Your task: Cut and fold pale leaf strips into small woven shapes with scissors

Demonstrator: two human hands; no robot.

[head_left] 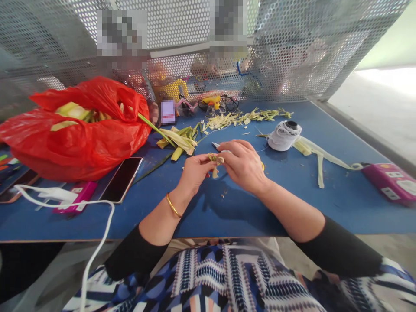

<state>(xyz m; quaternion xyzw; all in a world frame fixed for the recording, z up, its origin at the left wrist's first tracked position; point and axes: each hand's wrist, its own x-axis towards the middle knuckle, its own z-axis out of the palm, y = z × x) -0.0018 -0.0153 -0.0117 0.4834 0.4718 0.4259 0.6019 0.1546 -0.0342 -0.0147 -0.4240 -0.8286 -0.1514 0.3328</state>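
Observation:
Over the middle of the blue table, my left hand [194, 171] pinches a small knotted piece of pale green leaf strip [214, 159] between thumb and fingers. My right hand [243, 164] closes on the same piece from the other side, its fingertips pressed together. A pointed silver blade tip [215, 145] sticks out by the right fingers, and a bit of yellow shows behind that hand; the rest of this tool is hidden. Near the hands lie loose pale green husk-like strips [182, 141]. To the right stands a spool of white thread [282, 136].
A red plastic bag [107, 147] of leaves fills the left, with a phone [121, 180] and a white cable [108, 221] before it. Leaf scraps [224, 120] lie along the back by a perforated metal screen [286, 56]. A purple box [390, 182] sits far right.

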